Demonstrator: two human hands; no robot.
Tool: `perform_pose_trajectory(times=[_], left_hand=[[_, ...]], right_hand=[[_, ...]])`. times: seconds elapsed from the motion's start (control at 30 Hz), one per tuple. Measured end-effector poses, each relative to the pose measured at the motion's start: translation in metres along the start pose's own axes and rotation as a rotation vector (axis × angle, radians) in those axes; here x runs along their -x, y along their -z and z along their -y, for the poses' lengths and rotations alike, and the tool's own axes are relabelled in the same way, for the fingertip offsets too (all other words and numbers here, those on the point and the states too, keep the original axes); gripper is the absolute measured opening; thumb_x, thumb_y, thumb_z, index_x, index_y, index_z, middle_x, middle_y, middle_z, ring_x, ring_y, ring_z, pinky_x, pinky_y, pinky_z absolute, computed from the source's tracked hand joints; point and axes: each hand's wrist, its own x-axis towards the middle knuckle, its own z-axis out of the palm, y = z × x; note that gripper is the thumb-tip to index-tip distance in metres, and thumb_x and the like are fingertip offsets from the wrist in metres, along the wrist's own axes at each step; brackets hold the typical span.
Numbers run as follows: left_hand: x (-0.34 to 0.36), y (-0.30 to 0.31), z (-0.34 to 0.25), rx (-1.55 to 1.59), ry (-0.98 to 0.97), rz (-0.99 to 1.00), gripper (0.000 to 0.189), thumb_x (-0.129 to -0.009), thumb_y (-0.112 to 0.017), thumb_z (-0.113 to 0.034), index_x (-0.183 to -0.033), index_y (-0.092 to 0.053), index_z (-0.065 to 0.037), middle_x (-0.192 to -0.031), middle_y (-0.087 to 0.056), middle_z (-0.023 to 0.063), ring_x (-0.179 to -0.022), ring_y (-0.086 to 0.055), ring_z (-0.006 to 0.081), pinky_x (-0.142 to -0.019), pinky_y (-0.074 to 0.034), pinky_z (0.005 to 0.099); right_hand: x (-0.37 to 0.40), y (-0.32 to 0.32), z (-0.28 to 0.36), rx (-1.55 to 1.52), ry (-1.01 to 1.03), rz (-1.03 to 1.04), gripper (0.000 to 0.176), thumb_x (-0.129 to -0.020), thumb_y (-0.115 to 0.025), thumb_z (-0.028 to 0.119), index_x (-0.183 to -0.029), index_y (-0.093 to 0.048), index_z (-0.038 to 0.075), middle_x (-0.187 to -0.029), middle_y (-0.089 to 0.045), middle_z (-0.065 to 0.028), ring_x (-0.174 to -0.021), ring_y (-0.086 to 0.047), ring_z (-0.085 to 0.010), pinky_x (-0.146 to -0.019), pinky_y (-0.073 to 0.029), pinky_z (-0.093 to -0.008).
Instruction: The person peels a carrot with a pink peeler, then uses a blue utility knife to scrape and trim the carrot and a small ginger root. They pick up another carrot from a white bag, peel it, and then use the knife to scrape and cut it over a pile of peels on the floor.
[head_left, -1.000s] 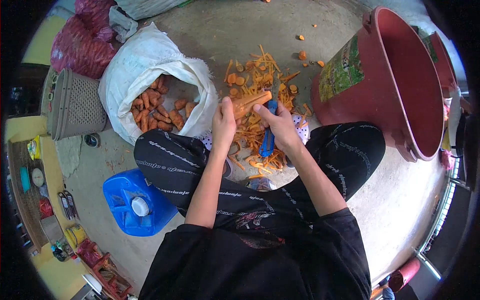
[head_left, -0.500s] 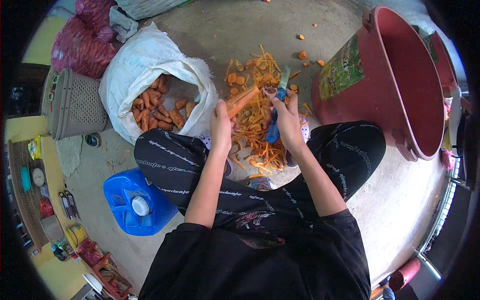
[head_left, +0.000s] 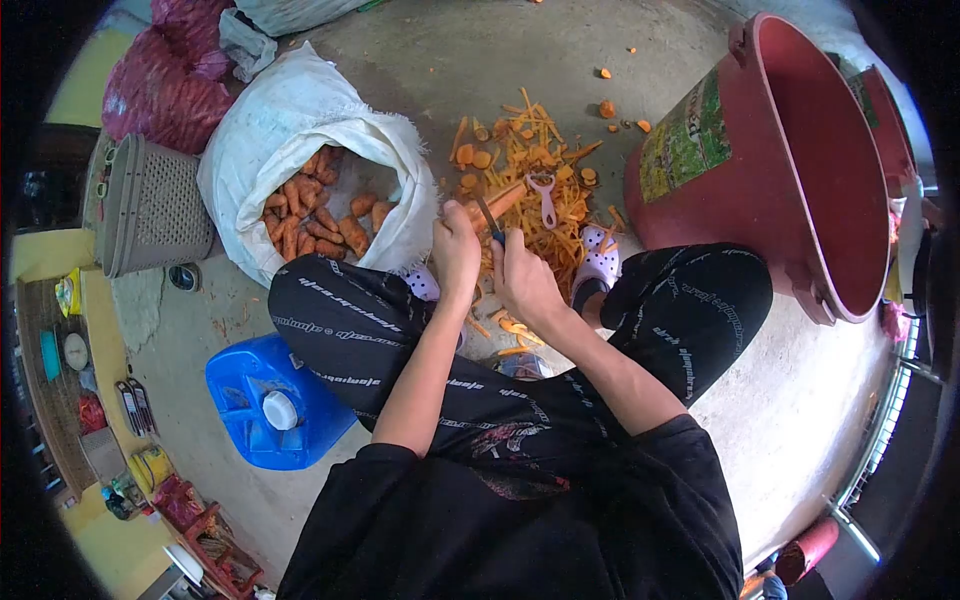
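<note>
My left hand (head_left: 457,245) is closed around the lower end of a peeled carrot (head_left: 511,198), which points up and to the right. My right hand (head_left: 527,277) grips a knife (head_left: 489,216) with a blue handle, mostly covered by the fingers. Its blade lies against or across the carrot close to my left hand; contact is hard to judge. Below them, a heap of carrot peelings (head_left: 560,240) and cut ends covers the floor between my feet. A pinkish peeler (head_left: 546,200) rests on that heap.
At left, a white sack (head_left: 285,120) gapes open with unpeeled carrots (head_left: 322,228) inside. A large red bucket (head_left: 730,190) leans on its side at right. Nearby are a blue jerrycan (head_left: 245,405), a grey basket (head_left: 165,210) and red mesh sacks (head_left: 165,100). Carrot bits (head_left: 607,109) dot the concrete.
My right hand has moved left and turned the knife, bringing its blade to the carrot. The carrot has shifted slightly right and down. The peeler now shows in full on the peelings.
</note>
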Motion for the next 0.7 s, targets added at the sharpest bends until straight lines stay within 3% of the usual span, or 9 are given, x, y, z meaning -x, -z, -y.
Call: perform_pose_trajectory(times=[0.2, 0.33, 0.5, 0.7], left_hand=[[-0.001, -0.001, 0.003, 0.023, -0.018, 0.083, 0.063, -0.093, -0.029, -0.048, -0.096, -0.055, 0.01, -0.096, -0.059, 0.0325, -0.094, -0.055, 0.0471, -0.082, -0.041, 0.0465], [-0.001, -0.008, 0.007, 0.053, 0.009, 0.034, 0.063, -0.093, -0.029, -0.046, -0.094, -0.057, 0.011, -0.094, -0.06, 0.0323, -0.094, -0.055, 0.0468, -0.082, -0.041, 0.0461], [0.005, -0.005, -0.005, 0.067, 0.037, 0.072, 0.063, -0.093, -0.029, -0.045, -0.096, -0.057, 0.012, -0.095, -0.06, 0.0328, -0.095, -0.056, 0.0464, -0.083, -0.041, 0.0454], [0.002, -0.011, 0.004, -0.006, 0.015, -0.078, 0.062, -0.091, -0.037, -0.05, -0.093, -0.059, 0.008, -0.093, -0.062, 0.0293, -0.092, -0.058, 0.0434, -0.081, -0.043, 0.0432]], right_hand=[[-0.003, -0.004, -0.006, 0.045, -0.006, -0.009, 0.026, -0.096, -0.037, 0.026, -0.093, -0.035, 0.0, -0.064, -0.057, -0.0299, -0.062, -0.057, -0.0488, -0.057, -0.046, -0.056], [-0.003, -0.006, -0.009, 0.052, 0.007, -0.013, 0.025, -0.095, -0.039, 0.025, -0.092, -0.035, 0.0, -0.062, -0.057, -0.0293, -0.06, -0.057, -0.0483, -0.056, -0.046, -0.0562], [-0.001, -0.003, -0.007, 0.0, -0.04, 0.014, 0.025, -0.095, -0.041, 0.023, -0.094, -0.034, -0.001, -0.068, -0.056, -0.032, -0.067, -0.055, -0.0514, -0.058, -0.042, -0.0582], [0.0, -0.002, -0.005, 0.002, -0.001, -0.07, 0.025, -0.094, -0.043, 0.024, -0.089, -0.037, 0.0, -0.063, -0.057, -0.0286, -0.06, -0.057, -0.0466, -0.055, -0.045, -0.0548]])
